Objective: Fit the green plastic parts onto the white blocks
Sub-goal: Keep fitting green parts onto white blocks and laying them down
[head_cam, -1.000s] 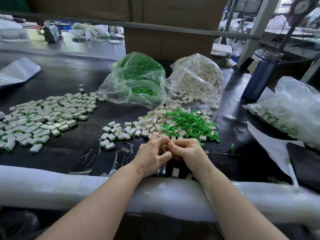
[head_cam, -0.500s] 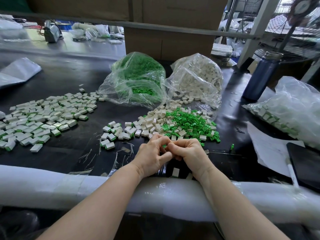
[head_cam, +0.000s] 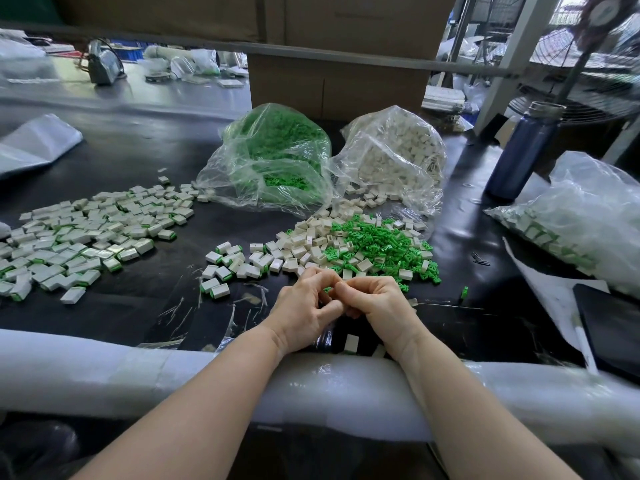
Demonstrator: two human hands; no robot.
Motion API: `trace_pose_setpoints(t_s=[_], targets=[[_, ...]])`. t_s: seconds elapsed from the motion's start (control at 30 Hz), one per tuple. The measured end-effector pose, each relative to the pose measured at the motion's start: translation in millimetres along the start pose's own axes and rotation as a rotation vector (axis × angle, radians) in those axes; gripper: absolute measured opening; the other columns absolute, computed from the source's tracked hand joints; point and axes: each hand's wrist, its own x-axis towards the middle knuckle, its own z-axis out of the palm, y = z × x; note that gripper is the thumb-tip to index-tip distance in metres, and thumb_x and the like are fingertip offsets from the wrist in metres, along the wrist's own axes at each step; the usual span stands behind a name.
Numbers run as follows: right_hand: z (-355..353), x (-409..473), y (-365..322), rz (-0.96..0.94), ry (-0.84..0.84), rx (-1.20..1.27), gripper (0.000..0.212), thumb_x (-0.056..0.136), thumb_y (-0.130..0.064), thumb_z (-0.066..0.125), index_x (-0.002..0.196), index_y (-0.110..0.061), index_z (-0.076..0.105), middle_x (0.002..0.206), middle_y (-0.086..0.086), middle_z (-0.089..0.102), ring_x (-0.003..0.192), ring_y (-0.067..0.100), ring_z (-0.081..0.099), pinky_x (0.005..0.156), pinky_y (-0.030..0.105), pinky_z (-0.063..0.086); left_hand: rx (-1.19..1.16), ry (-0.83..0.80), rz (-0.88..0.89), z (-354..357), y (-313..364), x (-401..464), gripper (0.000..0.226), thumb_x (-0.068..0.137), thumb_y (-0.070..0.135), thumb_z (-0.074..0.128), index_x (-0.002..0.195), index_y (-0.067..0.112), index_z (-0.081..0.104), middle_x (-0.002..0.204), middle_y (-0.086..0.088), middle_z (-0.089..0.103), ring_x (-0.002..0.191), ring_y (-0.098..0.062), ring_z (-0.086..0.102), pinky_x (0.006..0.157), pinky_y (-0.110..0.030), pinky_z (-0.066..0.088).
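Head view. Both hands meet at centre, low over the black bench (head_cam: 145,161). Left hand (head_cam: 304,313) and right hand (head_cam: 377,306) have fingers curled inward, fingertips touching each other. A sliver of green shows between the fingertips; what exactly is pinched there is too hidden to tell. Forearms rest across a white foam-wrapped rail (head_cam: 104,372) at the bench's near edge.

Just beyond the hands: a loose heap of green plastic parts (head_cam: 384,244) mixed with white blocks (head_cam: 304,244), spilling from the mouths of two clear bags. Bag of green parts (head_cam: 273,157) stands left of the bag of white blocks (head_cam: 394,154); the two bags touch.

Left of the hands: a small cluster of blocks with green ends showing (head_cam: 225,268). Farther left, a wide spread of the same fitted blocks (head_cam: 83,233).

One white block (head_cam: 351,342) lies between the wrists, near the rail. A single green part (head_cam: 465,292) sits apart to the right.

Right side: blue bottle (head_cam: 526,150) upright, another clear bag of fitted blocks (head_cam: 581,216), a dark tablet (head_cam: 613,327) on white paper (head_cam: 550,289).
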Motion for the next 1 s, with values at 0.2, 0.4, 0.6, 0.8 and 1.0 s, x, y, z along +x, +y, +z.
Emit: trace_pose_setpoints(t_s=[0.2, 0.4, 0.6, 0.8, 1.0], targets=[[-0.3, -0.6, -1.1, -0.017, -0.011, -0.015, 0.017, 0.086, -0.003, 0.061, 0.072, 0.002, 0.070, 0.058, 0.007, 0.052, 0.047, 0.005, 0.042, 0.047, 0.015, 0.035, 0.001, -0.014, -0.001, -0.1, -0.4, -0.4, 0.006, 0.067, 0.035, 0.052, 0.070, 0.040, 0.050, 0.089, 0.010, 0.046, 0.078, -0.012, 0.052, 0.090, -0.040, 0.044], [-0.2, -1.6, -2.2, -0.025, -0.009, 0.005, 0.018, 0.086, 0.001, 0.060, 0.070, 0.001, 0.070, 0.048, -0.003, 0.056, 0.043, 0.001, 0.046, 0.045, 0.011, 0.038, 0.021, -0.023, -0.004, -0.5, 1.4, -1.1, 0.005, 0.067, 0.037, 0.051, 0.071, 0.041, 0.049, 0.090, 0.009, 0.047, 0.079, -0.012, 0.053, 0.091, -0.038, 0.044], [0.4, -1.7, -3.1, -0.015, -0.018, 0.019, 0.018, 0.086, 0.001, 0.059, 0.071, 0.000, 0.069, 0.048, -0.005, 0.058, 0.043, 0.000, 0.049, 0.045, 0.011, 0.039, 0.030, -0.023, -0.006, -0.9, 1.9, -1.4, 0.005, 0.068, 0.038, 0.052, 0.071, 0.041, 0.050, 0.090, 0.010, 0.047, 0.080, -0.012, 0.053, 0.091, -0.040, 0.044], [0.3, -1.3, -1.8, -0.018, 0.002, 0.003, 0.020, 0.087, -0.001, 0.059, 0.070, 0.000, 0.070, 0.049, -0.001, 0.057, 0.044, 0.003, 0.048, 0.046, 0.013, 0.040, 0.029, -0.013, -0.008, -0.9, 2.5, -1.8, 0.006, 0.067, 0.038, 0.052, 0.071, 0.042, 0.049, 0.090, 0.010, 0.047, 0.081, -0.013, 0.054, 0.091, -0.040, 0.044], [3.6, -1.6, -3.9, -0.061, 0.009, -0.081, 0.021, 0.089, -0.020, 0.057, 0.073, -0.014, 0.069, 0.060, 0.003, 0.059, 0.054, 0.005, 0.052, 0.052, 0.015, 0.043, -0.057, 0.043, 0.017, -0.4, -0.6, 0.2, 0.009, 0.084, 0.029, 0.063, 0.090, 0.023, 0.060, 0.099, 0.004, 0.048, 0.088, -0.021, 0.056, 0.089, -0.036, 0.047]])
